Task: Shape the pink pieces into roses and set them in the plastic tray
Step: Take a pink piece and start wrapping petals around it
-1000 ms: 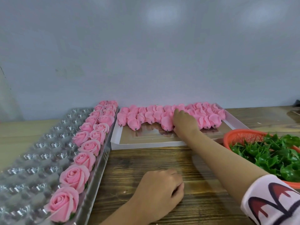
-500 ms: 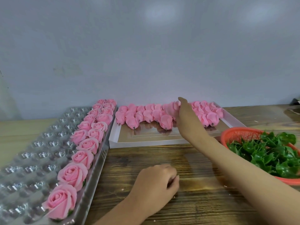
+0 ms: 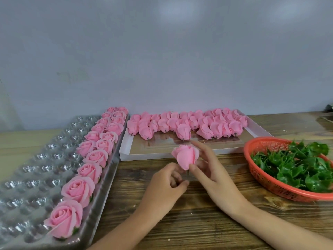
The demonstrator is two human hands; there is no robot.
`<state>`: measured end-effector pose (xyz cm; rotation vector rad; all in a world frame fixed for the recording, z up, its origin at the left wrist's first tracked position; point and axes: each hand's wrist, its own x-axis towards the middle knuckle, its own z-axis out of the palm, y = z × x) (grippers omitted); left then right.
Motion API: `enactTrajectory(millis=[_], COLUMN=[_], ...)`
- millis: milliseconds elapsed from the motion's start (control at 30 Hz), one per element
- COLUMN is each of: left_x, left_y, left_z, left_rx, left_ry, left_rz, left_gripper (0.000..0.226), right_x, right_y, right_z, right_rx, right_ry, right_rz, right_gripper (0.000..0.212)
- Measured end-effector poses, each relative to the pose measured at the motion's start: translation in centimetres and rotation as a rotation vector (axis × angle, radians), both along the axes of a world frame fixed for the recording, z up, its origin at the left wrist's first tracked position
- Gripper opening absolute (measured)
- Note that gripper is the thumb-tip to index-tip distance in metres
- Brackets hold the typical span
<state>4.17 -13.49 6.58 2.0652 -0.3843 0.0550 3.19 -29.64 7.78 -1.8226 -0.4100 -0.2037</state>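
Note:
A closed pink bud [image 3: 185, 156] is held above the wooden table, in front of the white box. My right hand [image 3: 210, 170] pinches it between thumb and fingers, index finger stretched up beside it. My left hand [image 3: 167, 186] sits just below and left of the bud with fingers curled near its base; I cannot tell if it holds anything. Several more pink buds [image 3: 183, 124] lie in rows at the back of the white box [image 3: 126, 150]. The clear plastic tray [image 3: 34, 168] on the left carries finished pink roses [image 3: 89, 171] along its right side.
A red mesh basket [image 3: 259, 170] full of green leaf pieces [image 3: 297, 168] stands at the right. Bare wooden tabletop [image 3: 198, 222] lies under my forearms. A grey wall closes off the back. A dark object [image 3: 328, 108] peeks in at the far right edge.
My right hand has lifted one bud out of the white box and drawn it back toward me. My left hand has risen off the table to meet it.

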Motion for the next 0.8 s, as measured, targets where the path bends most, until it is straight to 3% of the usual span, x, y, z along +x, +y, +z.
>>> enactTrajectory(millis=[233, 533, 800], left_x=[-0.35, -0.41, -0.33], left_y=[-0.08, 0.06, 0.15], left_z=[0.57, 0.81, 0.29], left_rx=[-0.011, -0.050, 0.012], left_ry=[0.014, 0.055, -0.040], left_rz=[-0.017, 0.036, 0.055], left_gripper=[0.034, 0.031, 0.032], right_x=[-0.21, 0.04, 0.10], right_y=[0.06, -0.04, 0.05], right_z=[0.02, -0.12, -0.11], right_rx=[-0.082, -0.153, -0.199], right_ry=[-0.081, -0.089, -0.146], right_rz=[0.064, 0.099, 0.069], right_gripper=[0.039, 0.039, 0.032])
